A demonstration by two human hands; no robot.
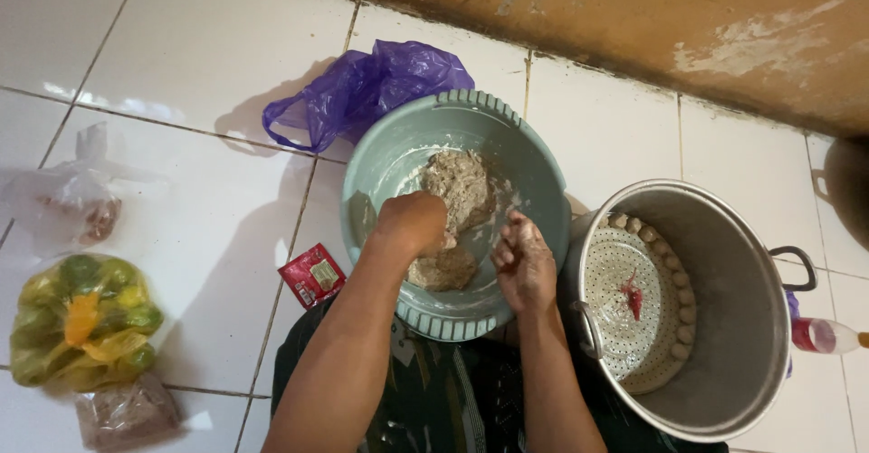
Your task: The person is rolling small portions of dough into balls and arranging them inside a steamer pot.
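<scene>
The left hand (412, 222) is curled into a fist, pressed down into the dough (457, 190) inside the green basin (534, 159) on the tiled floor (208, 73). The right hand (523, 261), smeared with dough, hovers at the basin's right edge, fingers (505, 252) loosely bent, gripping nothing I can make out. Just right stands a metal pot (751, 326) with dough balls (674, 276) lining its perforated tray (615, 326). A red sachet (312, 275) lies left of the basin.

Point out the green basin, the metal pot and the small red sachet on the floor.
Green basin (534, 168): head view, on its bare inner right wall.
Metal pot (742, 326): head view, on its inner right wall.
Red sachet (313, 276): head view, on the middle of the packet.
</scene>
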